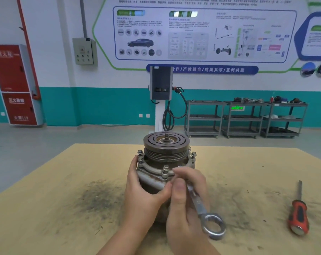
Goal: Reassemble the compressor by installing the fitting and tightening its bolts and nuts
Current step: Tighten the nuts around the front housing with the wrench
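Note:
The compressor (pixel 166 153) stands upright on the tan table (pixel 64 199), pulley and grooved disc on top, with several flange bolts (pixel 165 169) sticking up around its rim. My left hand (pixel 143 192) wraps around the body's left side, thumb across the front. My right hand (pixel 187 192) grips a steel combination wrench (pixel 202 208) near its upper end, at the flange's front right. The head at the flange is hidden behind my fingers. Its ring end points down toward me.
A red-handled screwdriver (pixel 299 216) lies on the table at the right. Dark grime stains the tabletop left of the compressor. Beyond the table stand a charging post (pixel 160 100), grey shelf carts (pixel 244 118) and a red fire cabinet (pixel 14 83).

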Demonstrator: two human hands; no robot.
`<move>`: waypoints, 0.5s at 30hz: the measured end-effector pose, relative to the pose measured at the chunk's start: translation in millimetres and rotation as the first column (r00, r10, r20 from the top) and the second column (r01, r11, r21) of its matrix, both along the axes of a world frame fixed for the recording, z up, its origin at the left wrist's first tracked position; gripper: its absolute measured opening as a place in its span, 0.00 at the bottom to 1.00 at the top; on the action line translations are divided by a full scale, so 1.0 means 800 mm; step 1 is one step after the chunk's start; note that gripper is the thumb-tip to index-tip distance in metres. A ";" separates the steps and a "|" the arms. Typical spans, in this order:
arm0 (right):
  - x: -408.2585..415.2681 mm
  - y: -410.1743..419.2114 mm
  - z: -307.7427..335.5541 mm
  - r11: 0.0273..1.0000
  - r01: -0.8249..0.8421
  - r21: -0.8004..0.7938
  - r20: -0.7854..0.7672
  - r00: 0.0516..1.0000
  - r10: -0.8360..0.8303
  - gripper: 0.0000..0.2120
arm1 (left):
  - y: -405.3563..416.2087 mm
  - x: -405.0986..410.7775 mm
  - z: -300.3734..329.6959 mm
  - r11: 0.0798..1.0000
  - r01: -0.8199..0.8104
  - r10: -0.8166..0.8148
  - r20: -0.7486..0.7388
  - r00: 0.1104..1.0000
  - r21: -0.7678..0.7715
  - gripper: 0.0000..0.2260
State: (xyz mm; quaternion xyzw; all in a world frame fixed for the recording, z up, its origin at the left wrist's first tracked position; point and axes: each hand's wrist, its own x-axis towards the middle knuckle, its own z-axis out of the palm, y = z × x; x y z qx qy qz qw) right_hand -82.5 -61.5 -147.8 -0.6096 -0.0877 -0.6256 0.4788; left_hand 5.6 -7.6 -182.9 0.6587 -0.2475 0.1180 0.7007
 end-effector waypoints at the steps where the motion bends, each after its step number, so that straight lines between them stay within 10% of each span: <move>1: -0.003 0.003 0.002 0.999 -0.031 -0.008 -0.042 0.999 0.031 0.11 | 0.000 -0.002 0.002 1.000 0.003 -0.003 -0.001 1.000 0.003 0.49; 6: -0.021 -0.028 0.037 0.994 -0.086 -0.061 0.123 0.988 0.093 0.07 | -0.003 -0.006 0.006 0.999 -0.034 0.035 0.015 0.999 -0.025 0.45; 9: -0.024 -0.052 0.050 0.954 -0.195 0.226 0.167 0.973 0.159 0.09 | -0.003 -0.005 0.004 0.999 -0.034 0.035 0.018 0.999 -0.021 0.45; 15: -0.011 -0.078 0.048 0.550 -0.488 0.678 0.207 0.845 0.494 0.12 | -0.002 -0.007 0.008 0.999 -0.043 0.043 0.025 0.999 -0.004 0.47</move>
